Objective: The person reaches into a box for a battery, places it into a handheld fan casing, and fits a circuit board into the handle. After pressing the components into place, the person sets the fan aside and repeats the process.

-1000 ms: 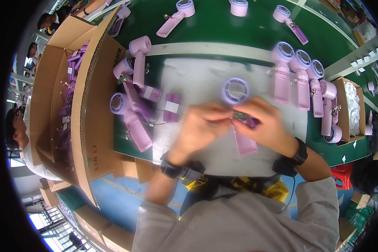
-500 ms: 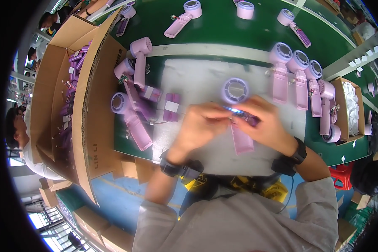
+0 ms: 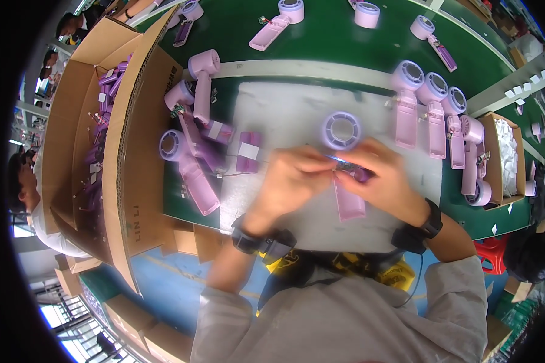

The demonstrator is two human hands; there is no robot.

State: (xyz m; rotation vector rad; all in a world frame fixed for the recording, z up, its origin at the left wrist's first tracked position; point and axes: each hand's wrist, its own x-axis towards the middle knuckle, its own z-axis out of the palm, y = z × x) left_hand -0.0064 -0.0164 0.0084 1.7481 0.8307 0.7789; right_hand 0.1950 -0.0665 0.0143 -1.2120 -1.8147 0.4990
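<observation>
A handheld fan with a lilac round head (image 3: pixel 341 130) and an open pink handle (image 3: pixel 350 204) lies in front of me on a white mat. Over its neck, my left hand (image 3: pixel 293 180) is pinched at a small spot lit bluish-white; what its fingertips hold is too small to make out. My right hand (image 3: pixel 381 175) is closed round a dark purple battery pack (image 3: pixel 363 175), mostly hidden by the fingers. Both hands' fingertips nearly meet. Left of them on the mat rests another purple battery pack (image 3: pixel 247 152) with a white label.
Several pink fans (image 3: pixel 406 121) stand in a row at the right, beside a small box (image 3: pixel 493 127) of white pieces. More fans (image 3: pixel 198 184) lie at the left, next to a tall carton (image 3: pixel 145 145) holding purple packs. Beyond a pale rail (image 3: pixel 303 72), further fans (image 3: pixel 272 30) lie on a green surface.
The fans beyond the rail have shifted to the right. My hands stay almost in place over the fan, and the bright spot between the fingertips shows less.
</observation>
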